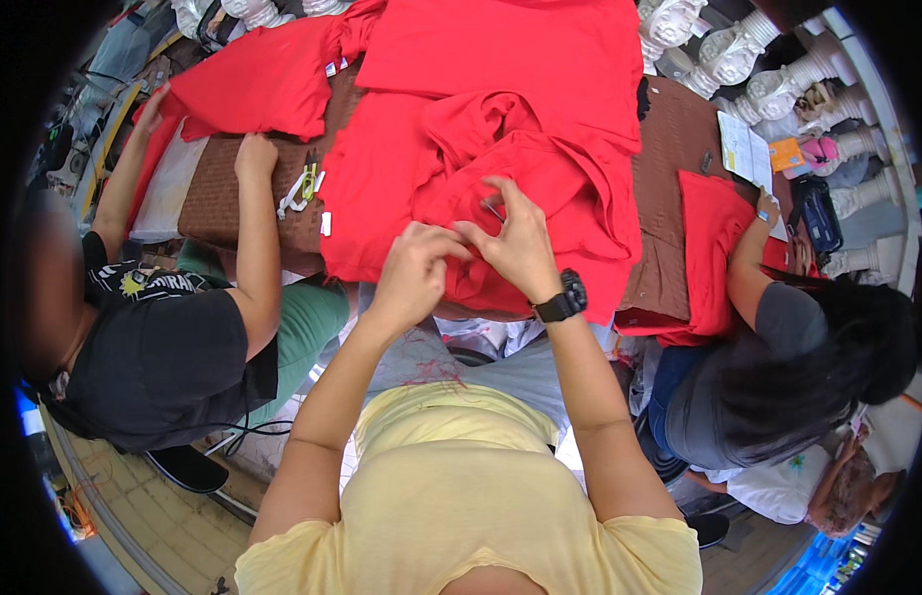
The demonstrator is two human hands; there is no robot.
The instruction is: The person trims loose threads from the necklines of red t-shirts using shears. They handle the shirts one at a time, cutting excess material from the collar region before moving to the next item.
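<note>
A red garment [540, 164] lies spread and rumpled in front of me, with a small white label [326, 224] at its left edge. Over its near part, my left hand [421, 266] is closed, thumb and forefinger drawn together; whatever they pinch is too small to make out. Just to its right is my right hand [520, 243], fingers curled, a black watch [563, 297] on its wrist. A thin dark sliver, perhaps part of a small tool, shows between its thumb and fingers. The two hands' fingertips nearly meet above the cloth.
On the brown-covered table [223, 203] lie yellow-and-black snips [309, 180]. A co-worker at left handles a red garment [267, 84]; another at right has red cloth [709, 233] beside a paper sheet [746, 151]. White balusters [724, 59] line the far side.
</note>
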